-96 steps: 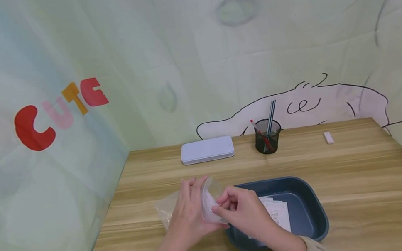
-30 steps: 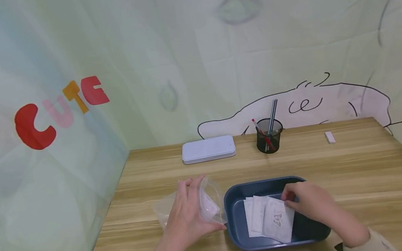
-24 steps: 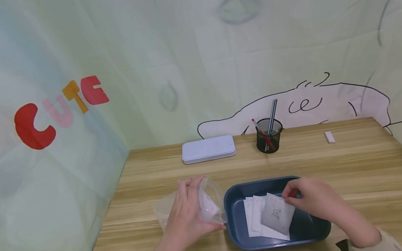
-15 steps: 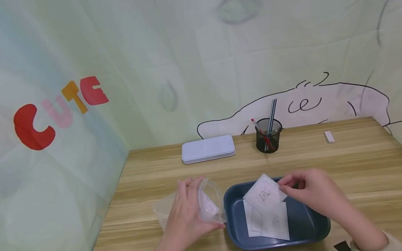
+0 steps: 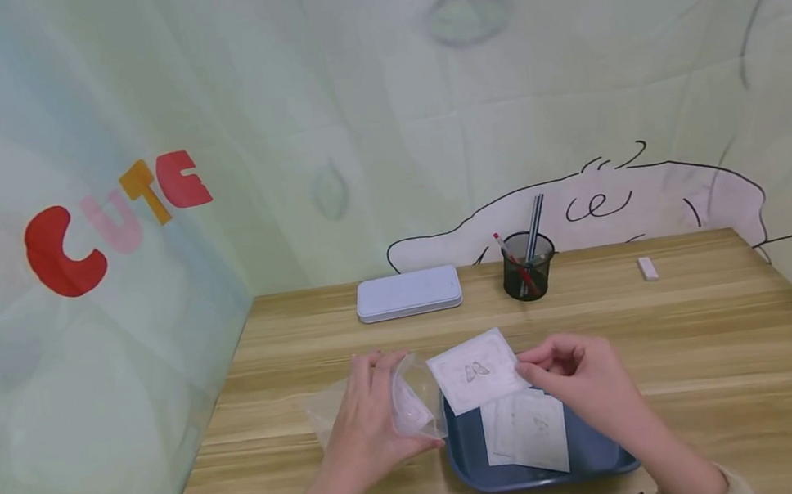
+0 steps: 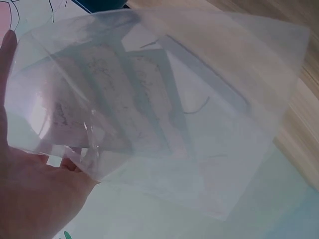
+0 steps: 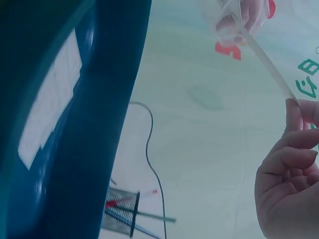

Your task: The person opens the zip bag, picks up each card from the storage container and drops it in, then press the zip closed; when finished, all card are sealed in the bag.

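Observation:
My left hand (image 5: 366, 428) holds a clear plastic bag (image 6: 239, 169), fingers on its far side and thumb below, its mouth spread toward the right. Inside, several white printed packets (image 6: 107, 94) show through the film. Between thumb and forefinger my right hand (image 5: 583, 380) pinches a flat white square packet (image 5: 476, 370) with a butterfly print. It is tilted, and its left corner comes close to the bag's mouth, over the left rear of a dark blue tray (image 5: 521, 482). More white packets (image 5: 541, 431) lie overlapping in the tray's left half.
Toward the back of the wooden table (image 5: 723, 372) lies a white flat case (image 5: 408, 295). Right of it stands a black mesh pen cup (image 5: 527, 276) with pens. A small white eraser-like block (image 5: 647, 269) lies farther right. A printed curtain (image 5: 292, 128) hangs behind.
My right hand has gone from the bag to the tray, picked up one packet from the pile, and carried it up and left toward the bag. The left hand and bag stay nearly still.

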Tool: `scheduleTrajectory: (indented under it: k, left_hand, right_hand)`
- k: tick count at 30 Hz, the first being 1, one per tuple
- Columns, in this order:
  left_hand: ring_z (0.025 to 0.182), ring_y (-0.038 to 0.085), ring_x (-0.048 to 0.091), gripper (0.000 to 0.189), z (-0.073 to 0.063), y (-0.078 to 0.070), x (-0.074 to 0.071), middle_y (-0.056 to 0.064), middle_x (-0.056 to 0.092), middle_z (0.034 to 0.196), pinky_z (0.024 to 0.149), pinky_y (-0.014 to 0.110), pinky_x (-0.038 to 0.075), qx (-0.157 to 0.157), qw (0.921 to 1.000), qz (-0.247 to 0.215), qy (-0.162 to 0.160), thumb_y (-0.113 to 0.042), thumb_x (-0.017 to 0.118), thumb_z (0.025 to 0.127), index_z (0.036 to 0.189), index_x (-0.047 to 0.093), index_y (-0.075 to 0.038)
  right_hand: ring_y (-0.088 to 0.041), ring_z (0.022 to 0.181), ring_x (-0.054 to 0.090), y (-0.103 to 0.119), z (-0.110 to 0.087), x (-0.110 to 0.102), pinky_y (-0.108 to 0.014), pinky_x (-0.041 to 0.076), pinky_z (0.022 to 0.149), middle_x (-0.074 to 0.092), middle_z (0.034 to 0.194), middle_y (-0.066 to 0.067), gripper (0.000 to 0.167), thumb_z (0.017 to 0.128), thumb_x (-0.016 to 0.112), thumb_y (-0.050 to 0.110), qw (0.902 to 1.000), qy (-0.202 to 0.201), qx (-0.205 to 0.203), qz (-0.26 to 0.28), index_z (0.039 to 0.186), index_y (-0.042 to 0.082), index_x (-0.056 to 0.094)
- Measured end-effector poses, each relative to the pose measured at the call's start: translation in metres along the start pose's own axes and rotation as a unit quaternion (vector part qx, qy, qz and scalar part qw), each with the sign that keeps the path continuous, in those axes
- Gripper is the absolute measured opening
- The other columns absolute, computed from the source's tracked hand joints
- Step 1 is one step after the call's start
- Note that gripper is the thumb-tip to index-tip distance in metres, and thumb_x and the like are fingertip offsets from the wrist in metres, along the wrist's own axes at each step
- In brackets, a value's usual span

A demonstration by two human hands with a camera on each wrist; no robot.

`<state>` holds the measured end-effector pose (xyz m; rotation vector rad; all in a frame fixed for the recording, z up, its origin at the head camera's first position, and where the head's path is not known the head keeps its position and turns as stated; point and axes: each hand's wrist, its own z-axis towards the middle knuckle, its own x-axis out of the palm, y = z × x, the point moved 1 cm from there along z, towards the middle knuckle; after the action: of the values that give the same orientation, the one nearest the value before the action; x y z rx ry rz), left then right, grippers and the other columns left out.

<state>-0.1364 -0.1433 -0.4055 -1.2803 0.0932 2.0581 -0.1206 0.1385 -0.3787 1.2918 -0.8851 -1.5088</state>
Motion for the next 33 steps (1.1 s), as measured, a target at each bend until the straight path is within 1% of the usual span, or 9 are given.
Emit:
scheduleTrajectory:
  k: [3,6,9,13,15,21,27,33]
  left_hand:
    - [0.118,0.029,0.043,0.114,0.0,0.0,-0.001,0.012,0.044,0.124,0.112,0.042,0.027,0.009,1.0,-0.001,-0.001,-0.051,0.092,0.039,0.133,0.045,-0.006]
    - [0.119,0.029,0.043,0.113,0.001,0.0,0.0,0.011,0.046,0.124,0.115,0.044,0.016,0.017,0.9998,-0.006,-0.002,-0.047,0.094,0.04,0.132,0.045,-0.003]
    - [0.115,0.026,0.045,0.112,0.001,0.0,0.0,0.01,0.049,0.122,0.115,0.044,0.016,0.015,0.9998,-0.014,-0.002,-0.043,0.095,0.039,0.131,0.046,-0.002]
    - [0.113,0.022,0.046,0.113,0.001,0.0,0.0,0.009,0.05,0.121,0.115,0.044,0.016,0.011,0.9998,-0.016,0.002,-0.043,0.095,0.04,0.132,0.045,-0.001]
    - [0.113,0.022,0.046,0.113,0.002,0.0,0.0,0.009,0.05,0.121,0.115,0.044,0.016,0.013,0.9998,-0.018,0.001,-0.043,0.095,0.04,0.132,0.045,-0.001]
    - [0.114,0.021,0.047,0.111,0.002,0.0,0.001,0.008,0.052,0.122,0.114,0.046,0.02,0.026,0.9994,-0.023,-0.01,-0.043,0.094,0.041,0.131,0.045,0.0]
    - [0.115,0.022,0.047,0.112,0.002,-0.001,0.001,0.008,0.051,0.123,0.113,0.046,0.021,0.025,0.9995,-0.015,-0.009,-0.044,0.094,0.042,0.132,0.044,0.0]
    - [0.117,0.023,0.047,0.113,0.003,-0.001,0.001,0.008,0.051,0.124,0.113,0.046,0.021,0.022,0.9997,-0.009,-0.009,-0.044,0.094,0.041,0.133,0.044,-0.002]
  right_hand:
    - [-0.018,0.054,0.051,0.001,0.0,0.007,-0.023,0.041,0.045,0.066,0.07,-0.004,0.008,0.083,0.076,0.018,0.9998,0.006,0.01,0.018,0.088,0.012,0.075]
    - [-0.018,0.054,0.05,0.004,0.001,0.011,-0.022,0.04,0.045,0.066,0.072,-0.007,0.009,0.083,0.076,0.02,0.999,0.013,0.028,0.031,0.088,0.012,0.074]
    - [-0.017,0.055,0.049,0.007,0.0,0.013,-0.022,0.039,0.045,0.066,0.072,-0.009,0.012,0.083,0.076,0.021,0.9983,0.015,0.042,0.037,0.089,0.011,0.074]
    - [-0.018,0.055,0.049,0.01,0.0,0.012,-0.022,0.039,0.045,0.065,0.071,-0.008,0.013,0.082,0.077,0.023,0.9982,0.001,0.051,0.032,0.089,0.012,0.075]
    - [-0.018,0.056,0.049,0.01,0.001,0.012,-0.022,0.039,0.045,0.066,0.072,-0.009,0.012,0.082,0.077,0.022,0.998,0.0,0.054,0.034,0.089,0.011,0.075]
    - [-0.016,0.055,0.048,0.01,0.003,0.017,-0.021,0.038,0.045,0.065,0.071,-0.008,0.009,0.083,0.076,0.017,0.9971,0.016,0.063,0.039,0.088,0.011,0.074]
    - [-0.017,0.056,0.047,0.01,0.003,0.017,-0.021,0.036,0.046,0.064,0.071,-0.008,0.009,0.082,0.077,0.017,0.9967,0.002,0.075,0.031,0.088,0.011,0.075]
    - [-0.016,0.056,0.048,0.011,0.003,0.017,-0.021,0.038,0.046,0.066,0.073,-0.01,0.013,0.082,0.077,0.017,0.9968,0.004,0.072,0.036,0.09,0.007,0.075]
